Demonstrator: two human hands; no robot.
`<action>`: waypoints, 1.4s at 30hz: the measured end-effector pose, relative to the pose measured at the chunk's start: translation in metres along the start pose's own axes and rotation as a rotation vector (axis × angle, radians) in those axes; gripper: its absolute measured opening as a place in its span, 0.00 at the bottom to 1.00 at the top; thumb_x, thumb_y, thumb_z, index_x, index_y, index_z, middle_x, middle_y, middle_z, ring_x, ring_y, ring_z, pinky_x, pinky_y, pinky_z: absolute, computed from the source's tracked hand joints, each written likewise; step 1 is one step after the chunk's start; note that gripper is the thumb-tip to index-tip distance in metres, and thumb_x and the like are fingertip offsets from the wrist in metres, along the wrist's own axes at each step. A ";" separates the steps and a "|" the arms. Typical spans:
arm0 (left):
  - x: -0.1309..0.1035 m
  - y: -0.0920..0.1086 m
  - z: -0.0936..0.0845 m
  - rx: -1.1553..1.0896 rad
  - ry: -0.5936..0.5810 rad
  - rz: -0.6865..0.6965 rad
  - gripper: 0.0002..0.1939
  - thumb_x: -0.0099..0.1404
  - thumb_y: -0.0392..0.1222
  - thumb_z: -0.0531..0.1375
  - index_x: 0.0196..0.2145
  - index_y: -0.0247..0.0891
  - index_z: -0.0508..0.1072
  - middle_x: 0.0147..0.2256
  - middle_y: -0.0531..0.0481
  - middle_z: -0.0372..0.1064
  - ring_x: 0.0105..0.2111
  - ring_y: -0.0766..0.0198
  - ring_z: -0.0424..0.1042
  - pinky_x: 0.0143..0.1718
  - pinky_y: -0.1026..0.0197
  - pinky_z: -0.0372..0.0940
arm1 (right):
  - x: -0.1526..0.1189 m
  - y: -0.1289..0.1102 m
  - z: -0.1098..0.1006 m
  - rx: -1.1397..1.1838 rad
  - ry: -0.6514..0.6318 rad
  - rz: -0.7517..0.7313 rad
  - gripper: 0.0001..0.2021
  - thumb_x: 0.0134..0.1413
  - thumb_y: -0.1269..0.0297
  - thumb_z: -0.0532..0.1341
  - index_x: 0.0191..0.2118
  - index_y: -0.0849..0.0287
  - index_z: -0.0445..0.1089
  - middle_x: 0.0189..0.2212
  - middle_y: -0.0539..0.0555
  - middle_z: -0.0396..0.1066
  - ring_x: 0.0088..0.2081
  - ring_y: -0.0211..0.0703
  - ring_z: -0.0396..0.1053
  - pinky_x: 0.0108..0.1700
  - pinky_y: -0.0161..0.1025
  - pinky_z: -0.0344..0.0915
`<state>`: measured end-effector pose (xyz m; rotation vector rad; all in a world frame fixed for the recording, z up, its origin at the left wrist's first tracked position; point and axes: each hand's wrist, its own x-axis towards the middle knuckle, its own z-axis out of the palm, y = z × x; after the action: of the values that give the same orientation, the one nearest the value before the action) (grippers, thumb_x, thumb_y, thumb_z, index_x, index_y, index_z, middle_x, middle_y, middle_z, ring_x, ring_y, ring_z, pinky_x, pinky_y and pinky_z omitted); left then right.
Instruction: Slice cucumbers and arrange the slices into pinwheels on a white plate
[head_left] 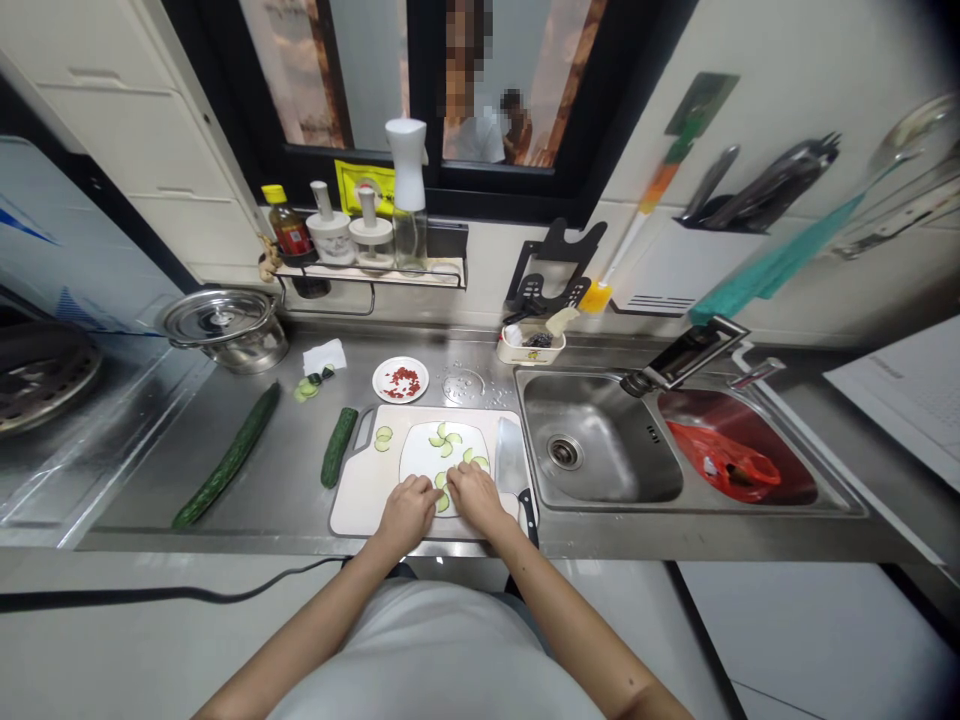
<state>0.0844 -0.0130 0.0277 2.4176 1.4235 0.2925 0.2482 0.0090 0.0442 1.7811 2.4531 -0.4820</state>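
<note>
- The left hand [411,508] and right hand [474,492] bend their fingers over thin, pale-green cucumber slices [441,490]; I cannot tell whether either pinches one.
- Light fingertip nudges would suit such flimsy pieces.
- The crescent-shaped slices lie on a smooth white rounded-square plate [415,450], atop a cream cutting board [360,508].

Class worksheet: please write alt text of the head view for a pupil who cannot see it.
A left hand and a right hand work among pale green slices on a white plate set on a cutting board. A knife lies at the board's right, two cucumbers at its left.
</note>
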 end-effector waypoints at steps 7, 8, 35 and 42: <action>-0.001 0.000 0.000 0.006 0.009 0.012 0.15 0.65 0.32 0.51 0.42 0.41 0.76 0.35 0.46 0.67 0.37 0.59 0.62 0.39 0.58 0.58 | 0.004 -0.004 -0.004 0.034 -0.010 0.047 0.10 0.61 0.68 0.51 0.41 0.60 0.70 0.41 0.58 0.70 0.44 0.46 0.63 0.41 0.38 0.56; -0.001 0.000 0.000 0.006 0.005 0.009 0.15 0.64 0.32 0.52 0.42 0.41 0.76 0.35 0.46 0.67 0.37 0.59 0.62 0.39 0.59 0.58 | 0.005 -0.005 -0.004 0.035 -0.011 0.052 0.11 0.61 0.68 0.51 0.42 0.60 0.70 0.42 0.59 0.70 0.44 0.46 0.63 0.41 0.38 0.56; 0.027 -0.074 -0.033 -0.077 0.201 -0.676 0.19 0.63 0.40 0.53 0.51 0.37 0.71 0.46 0.40 0.71 0.46 0.53 0.69 0.44 0.58 0.61 | -0.008 0.010 -0.007 0.245 0.227 0.046 0.12 0.62 0.69 0.51 0.40 0.59 0.73 0.38 0.56 0.72 0.43 0.43 0.66 0.46 0.35 0.57; 0.032 -0.086 -0.025 -0.026 0.181 -0.731 0.16 0.63 0.41 0.55 0.47 0.39 0.73 0.45 0.41 0.70 0.45 0.53 0.69 0.41 0.59 0.61 | -0.010 0.003 -0.010 0.287 0.255 0.027 0.11 0.62 0.69 0.52 0.39 0.59 0.73 0.37 0.56 0.73 0.44 0.43 0.66 0.45 0.35 0.59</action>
<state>0.0225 0.0583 0.0195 1.7160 2.2325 0.3427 0.2560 0.0038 0.0558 2.1013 2.6336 -0.6733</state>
